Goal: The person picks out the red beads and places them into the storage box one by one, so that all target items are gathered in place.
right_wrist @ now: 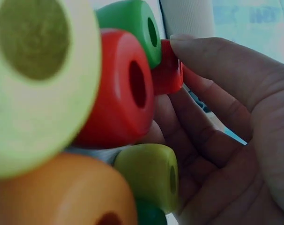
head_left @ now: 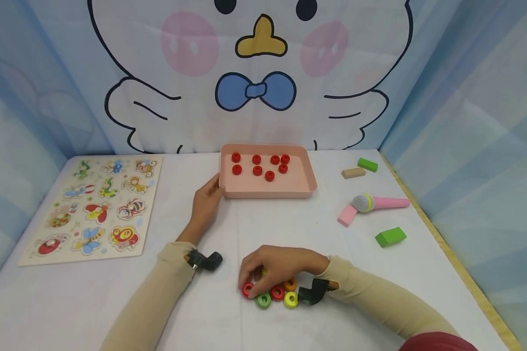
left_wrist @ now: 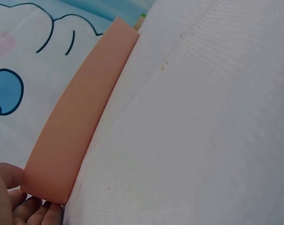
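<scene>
My left hand (head_left: 210, 194) holds the front left corner of a pink tray (head_left: 268, 188); the left wrist view shows my thumb and fingers (left_wrist: 20, 201) pinching that corner of the tray (left_wrist: 71, 136). Several red rings (head_left: 257, 170) lie in the tray. My right hand (head_left: 252, 282) is curled over a cluster of rings near the table's front. Its fingertips pinch a red ring (head_left: 247, 289). Beside that lie a green ring (head_left: 263, 300), another red ring (head_left: 277, 292), a yellow ring (head_left: 291, 299) and an orange ring (head_left: 290, 283). In the right wrist view a finger (right_wrist: 212, 61) presses the red ring (right_wrist: 168, 72).
An insect peg puzzle board (head_left: 94, 207) lies at the left. At the right are a toy microphone (head_left: 379, 202), a pink block (head_left: 347, 215), two green blocks (head_left: 390, 237) (head_left: 367, 165) and a tan block (head_left: 353, 172). Cloth walls close in the back and sides.
</scene>
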